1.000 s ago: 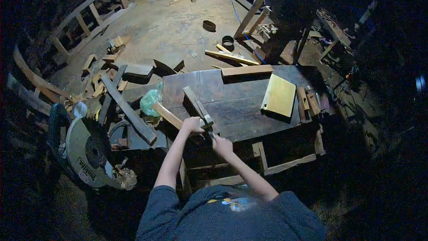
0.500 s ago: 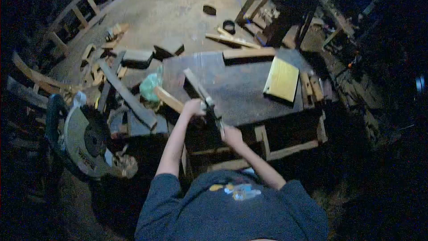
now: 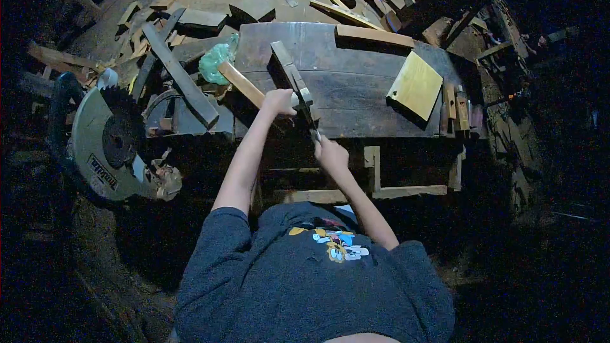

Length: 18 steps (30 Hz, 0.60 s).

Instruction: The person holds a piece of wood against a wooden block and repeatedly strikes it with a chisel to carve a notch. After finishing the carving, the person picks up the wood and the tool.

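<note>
A narrow piece of wood (image 3: 286, 62) lies slanted across the front left of the dark workbench (image 3: 356, 105), its near end reaching the bench's front edge. My left hand (image 3: 278, 101) is closed at that near end, fingers partly hidden behind the wood. Just below the edge, my right hand (image 3: 333, 154) is closed round a slim tool (image 3: 317, 134) with a pale upper part; its kind is too dark to make out. The tool's upper end meets the underside of the wood's near end. Beside my left hand lies a lighter wooden strip (image 3: 241, 84).
A circular saw with a toothed blade (image 3: 121, 130) stands at left. Near it are a long grey board (image 3: 178, 73) and a green plastic bag (image 3: 217, 62). A yellowish board (image 3: 416, 86), a wooden bar (image 3: 373, 35) and wooden hand planes (image 3: 456, 107) occupy the bench's right side.
The camera view has tilted, so the bench and hands sit higher in the picture. Both hands keep their hold; the picture is sharper.
</note>
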{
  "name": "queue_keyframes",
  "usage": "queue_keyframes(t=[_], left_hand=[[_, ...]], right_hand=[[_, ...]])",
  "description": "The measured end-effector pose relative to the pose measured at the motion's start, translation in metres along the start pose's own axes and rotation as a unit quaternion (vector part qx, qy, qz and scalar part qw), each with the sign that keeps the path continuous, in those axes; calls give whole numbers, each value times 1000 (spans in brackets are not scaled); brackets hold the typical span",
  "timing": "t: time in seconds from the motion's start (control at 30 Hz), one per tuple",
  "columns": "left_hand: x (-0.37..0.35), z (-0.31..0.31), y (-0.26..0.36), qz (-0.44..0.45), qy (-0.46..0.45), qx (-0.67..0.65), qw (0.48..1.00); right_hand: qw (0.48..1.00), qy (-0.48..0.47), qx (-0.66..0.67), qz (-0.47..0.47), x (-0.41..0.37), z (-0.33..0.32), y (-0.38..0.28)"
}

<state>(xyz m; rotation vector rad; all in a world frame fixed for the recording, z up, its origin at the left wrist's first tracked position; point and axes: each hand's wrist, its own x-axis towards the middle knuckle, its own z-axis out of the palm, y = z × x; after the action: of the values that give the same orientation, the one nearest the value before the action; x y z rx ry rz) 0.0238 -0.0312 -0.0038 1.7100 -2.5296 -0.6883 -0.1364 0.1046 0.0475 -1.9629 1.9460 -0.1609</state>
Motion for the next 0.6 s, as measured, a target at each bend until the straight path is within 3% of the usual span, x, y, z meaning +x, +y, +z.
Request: queue_keyframes(t=[0.13,0.37,0.47,0.53,0.6], left_hand=[[-3,-12,2,-32,-14,-25,999],[-3,-8,3,-30,-5,-28,999],[-4,1,4,-18,21,-25,999],[-7,-9,9,-45,-15,-5,999],[-9,-9,6,-40,3,-4,999]], right_hand=[[1000,5,17,-11,32,-5,-13],[997,-70,13,30,-49,-26,18],[996,-11,83,-14,-5,-12,7],[998,-35,52,3,36,0,-8],[1000,-22,4,-8,44,6,-17]])
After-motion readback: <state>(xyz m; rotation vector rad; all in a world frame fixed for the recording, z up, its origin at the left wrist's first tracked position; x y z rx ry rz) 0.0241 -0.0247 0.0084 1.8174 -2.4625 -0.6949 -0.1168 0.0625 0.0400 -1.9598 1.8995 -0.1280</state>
